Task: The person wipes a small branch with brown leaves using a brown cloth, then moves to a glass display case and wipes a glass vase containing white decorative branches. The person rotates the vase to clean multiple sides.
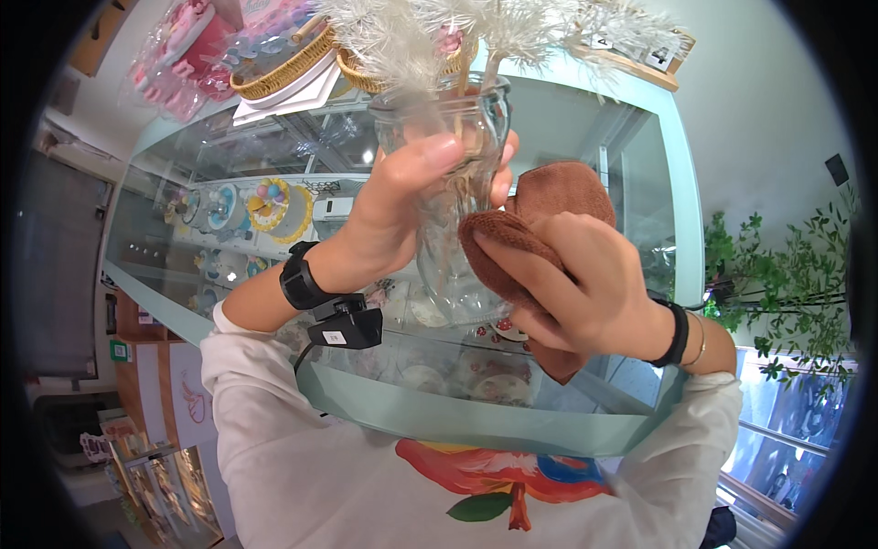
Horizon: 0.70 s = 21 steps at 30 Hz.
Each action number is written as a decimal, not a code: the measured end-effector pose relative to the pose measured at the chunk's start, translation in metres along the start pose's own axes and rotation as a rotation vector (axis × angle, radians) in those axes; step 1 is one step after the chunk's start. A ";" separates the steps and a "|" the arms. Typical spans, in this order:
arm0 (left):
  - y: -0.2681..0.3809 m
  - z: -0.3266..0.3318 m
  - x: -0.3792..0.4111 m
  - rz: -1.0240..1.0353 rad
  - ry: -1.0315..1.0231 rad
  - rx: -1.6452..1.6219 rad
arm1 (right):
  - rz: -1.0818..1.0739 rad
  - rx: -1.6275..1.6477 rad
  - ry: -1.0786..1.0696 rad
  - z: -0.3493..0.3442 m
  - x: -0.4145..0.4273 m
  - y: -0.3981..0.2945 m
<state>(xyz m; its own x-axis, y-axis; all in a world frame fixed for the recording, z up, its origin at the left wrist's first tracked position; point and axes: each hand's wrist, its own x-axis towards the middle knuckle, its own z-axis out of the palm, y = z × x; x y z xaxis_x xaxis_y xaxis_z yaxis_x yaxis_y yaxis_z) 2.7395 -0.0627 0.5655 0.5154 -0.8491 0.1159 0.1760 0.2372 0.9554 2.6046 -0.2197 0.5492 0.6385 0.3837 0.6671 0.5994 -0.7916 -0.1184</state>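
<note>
A clear glass vase is held up in front of me, tilted a little, with fluffy white artificial stems standing in its mouth. My left hand grips the vase around its upper part, thumb in front and fingertips showing on the far side. Bunched in my right hand is a brown cloth, one fold of it against the lower right side of the vase. A loose corner of the cloth hangs below that hand. Part of the vase's lower right side is hidden by the cloth.
Under my hands is a glass display case with a pale green frame; decorated cakes stand inside. On its top lie a wicker basket, pink wrapped goods and a wooden block stand. Green foliage is at right.
</note>
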 end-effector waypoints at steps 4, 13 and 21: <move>0.010 0.000 0.002 0.051 -0.004 0.019 | -0.095 -0.005 0.033 0.006 -0.005 -0.001; 0.009 -0.005 -0.001 0.084 -0.031 0.096 | 0.006 0.082 0.035 -0.003 0.001 -0.004; -0.001 -0.003 -0.003 0.060 0.012 0.051 | 0.076 0.036 0.004 0.001 0.001 0.000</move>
<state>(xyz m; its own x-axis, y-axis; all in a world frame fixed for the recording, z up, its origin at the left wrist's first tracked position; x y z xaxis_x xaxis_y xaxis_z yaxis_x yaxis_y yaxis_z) 2.7400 -0.0594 0.5631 0.5338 -0.8284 0.1699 0.1020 0.2625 0.9595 2.6057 -0.2185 0.5490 0.6810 0.3211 0.6581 0.5663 -0.8007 -0.1954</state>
